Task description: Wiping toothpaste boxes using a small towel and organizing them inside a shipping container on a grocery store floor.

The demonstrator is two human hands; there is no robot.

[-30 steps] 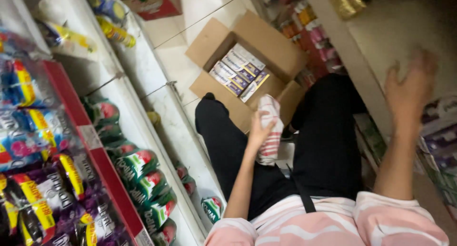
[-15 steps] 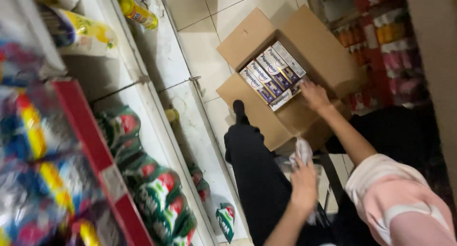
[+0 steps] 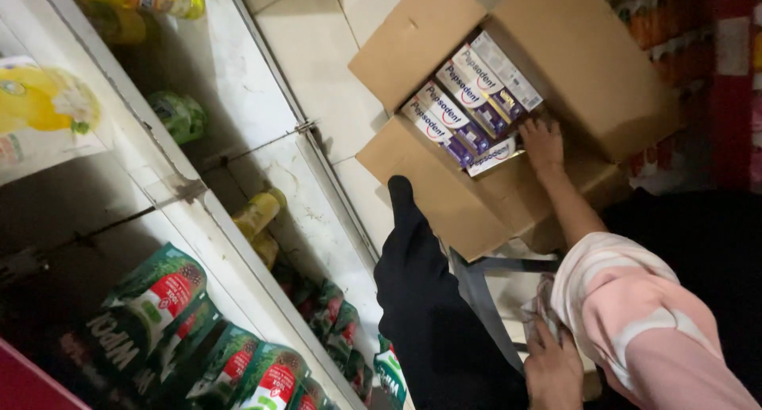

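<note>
— Hands now, where are they?
— Right hand [image 3: 542, 142] is lower in the cardboard box [image 3: 587, 69] than half a second ago; its fingers curl onto the toothpaste cartons [image 3: 468, 100] at their near end. I cannot tell if they grip one.
— And the left one?
— Left hand [image 3: 553, 368] stays by the lap, fingers closed on a striped cloth [image 3: 538, 308]. The box lies open on the floor beside the shelves [image 3: 238, 164].

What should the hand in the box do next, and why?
Probably close the fingers round one carton. The right hand already rests on the cartons in the open cardboard box, while the left hand holds a cloth.
</note>
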